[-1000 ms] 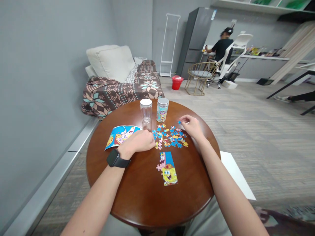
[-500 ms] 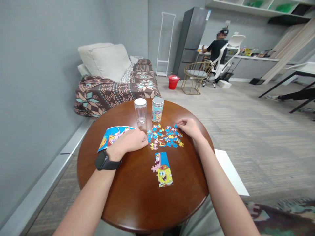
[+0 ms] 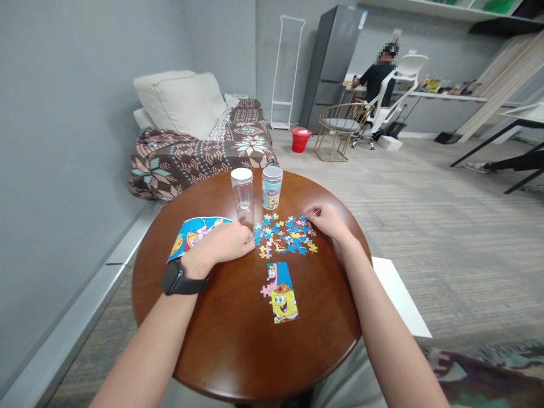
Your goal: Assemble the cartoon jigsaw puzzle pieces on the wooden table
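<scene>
My left hand [image 3: 234,241], with a black watch above it, rests on the table by the left edge of a spread of loose jigsaw pieces [image 3: 293,245]. Its fingers are curled; whatever may be in them is hidden. At the far right of the spread, my right hand [image 3: 325,219] pinches a puzzle piece [image 3: 315,213], seen nearly edge-on as a thin pale line. Nearer to me lies a joined section of puzzle [image 3: 282,297] with a yellow and a pink cartoon character. A picture sheet [image 3: 187,235] lies partly beneath my left hand and wrist.
A clear jar [image 3: 243,192] with a white lid and a printed jar [image 3: 272,192] stand behind the pieces on the round wooden table [image 3: 221,351]. Beyond are a covered sofa [image 3: 204,156], a red bin [image 3: 301,140], a wire chair [image 3: 340,127] and a seated person [image 3: 376,82].
The right fingers have turned slightly, and the thin edge of a piece now shows between them. My left hand has barely moved. The view has shifted a little.
</scene>
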Available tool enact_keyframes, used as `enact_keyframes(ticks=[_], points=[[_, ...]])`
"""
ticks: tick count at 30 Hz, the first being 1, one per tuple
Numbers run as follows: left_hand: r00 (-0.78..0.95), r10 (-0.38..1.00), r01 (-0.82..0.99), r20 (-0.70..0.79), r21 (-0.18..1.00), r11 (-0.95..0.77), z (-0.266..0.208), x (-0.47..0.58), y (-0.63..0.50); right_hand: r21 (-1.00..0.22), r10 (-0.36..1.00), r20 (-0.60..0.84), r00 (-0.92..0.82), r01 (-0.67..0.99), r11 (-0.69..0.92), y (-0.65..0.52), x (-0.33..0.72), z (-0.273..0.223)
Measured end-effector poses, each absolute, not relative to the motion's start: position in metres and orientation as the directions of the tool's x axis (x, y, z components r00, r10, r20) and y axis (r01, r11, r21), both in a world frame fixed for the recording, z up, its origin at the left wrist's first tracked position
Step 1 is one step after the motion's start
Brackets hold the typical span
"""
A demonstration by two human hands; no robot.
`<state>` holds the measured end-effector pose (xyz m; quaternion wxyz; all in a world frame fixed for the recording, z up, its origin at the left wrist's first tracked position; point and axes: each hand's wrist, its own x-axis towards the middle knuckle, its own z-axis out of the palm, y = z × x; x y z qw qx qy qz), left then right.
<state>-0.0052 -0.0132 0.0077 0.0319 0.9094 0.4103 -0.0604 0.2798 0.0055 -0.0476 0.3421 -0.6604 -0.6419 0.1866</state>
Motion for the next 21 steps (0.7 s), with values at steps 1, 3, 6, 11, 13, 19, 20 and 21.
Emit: enact_keyframes(ticks=[1, 3, 6, 11, 13, 19, 20, 21], points=[[0.655, 0.744, 0.751, -0.134, 0.011, -0.66, 0.007, -0.005, -0.013, -0.686, 0.977, 0.185, 0.106, 0.726, 0.052, 0.005, 0.279, -0.047], [0.652, 0.747, 0.754, -0.126, 0.01, -0.657, 0.007, -0.006, -0.013, -0.681, 0.979, 0.176, 0.1, 0.731, 0.048, 0.005, 0.278, -0.047], [0.658, 0.744, 0.749, -0.118, 0.002, -0.663, 0.007, -0.008, -0.012, -0.683, 0.977, 0.196, 0.088, 0.727, 0.072, 0.006, 0.277, -0.047], [0.624, 0.778, 0.78, -0.07, 0.004, -0.626, 0.008, -0.01, -0.012, -0.703, 0.953, 0.281, 0.11, 0.7, 0.126, 0.005, 0.275, -0.042], [0.61, 0.79, 0.792, -0.059, 0.023, -0.61, 0.008, -0.01, -0.013, -0.718, 0.95, 0.295, 0.101, 0.68, 0.151, 0.003, 0.272, -0.038], [0.623, 0.776, 0.781, -0.096, 0.013, -0.625, 0.006, -0.009, -0.012, -0.72, 0.958, 0.282, -0.046, 0.65, 0.243, -0.006, 0.263, -0.028], [0.626, 0.774, 0.778, -0.097, 0.004, -0.628, 0.005, -0.009, -0.012, -0.715, 0.958, 0.274, -0.087, 0.648, 0.264, -0.007, 0.262, -0.027], [0.631, 0.77, 0.773, -0.098, -0.005, -0.634, 0.005, -0.009, -0.011, -0.709, 0.956, 0.264, -0.128, 0.646, 0.282, -0.007, 0.26, -0.026]])
